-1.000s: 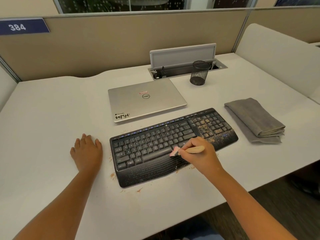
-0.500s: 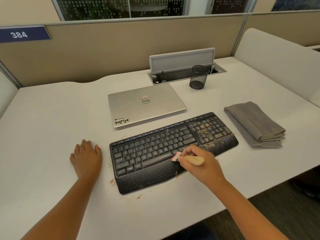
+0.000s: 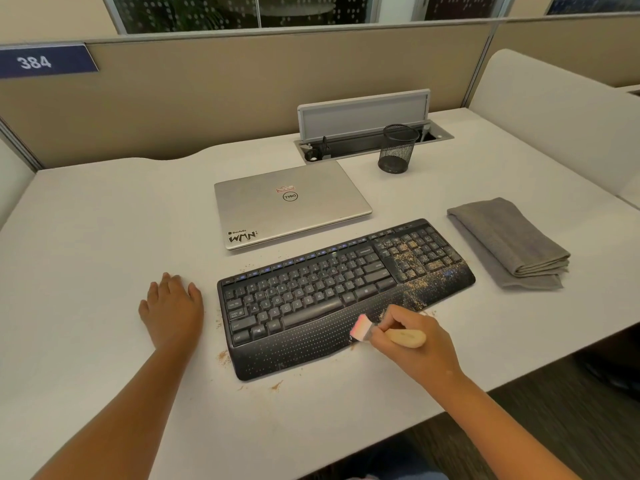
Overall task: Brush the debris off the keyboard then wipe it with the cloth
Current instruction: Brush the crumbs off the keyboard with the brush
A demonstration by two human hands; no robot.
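The black wireless keyboard [image 3: 346, 292] lies slightly askew near the front edge of the white counter [image 3: 104, 220], its left end closer to the front edge and its number pad angled toward the back right. It looks light, rigid plastic that would skate if pushed hard, so I'd steady it by an end or the long wrist rest instead of the keys, which give under pressure. The right hand [image 3: 412, 337] has its fingers curled round the pale wooden handle of a small brush [image 3: 384, 332], the pinkish bristles touching the front rim of the wrist rest near its middle. The brush seems feather-light, stiff in the handle and soft at the tip, best held low on the handle as it is now. Brown crumbs of debris [image 3: 415, 261] sit thick over the number pad and the right of the wrist rest, loose and likely to scatter; small piles also lie on the counter by the keyboard's left end and front edge. The left hand [image 3: 171, 310] rests flat on the counter just left of the keyboard, fingers loosely together, holding nothing. The folded grey cloth [image 3: 505, 240] waits near the right edge, soft and limp, easy to take up by its folded edge. Counting: one keyboard, one brush, one cloth, one closed silver laptop [image 3: 291, 206], one mesh pen cup [image 3: 397, 148]
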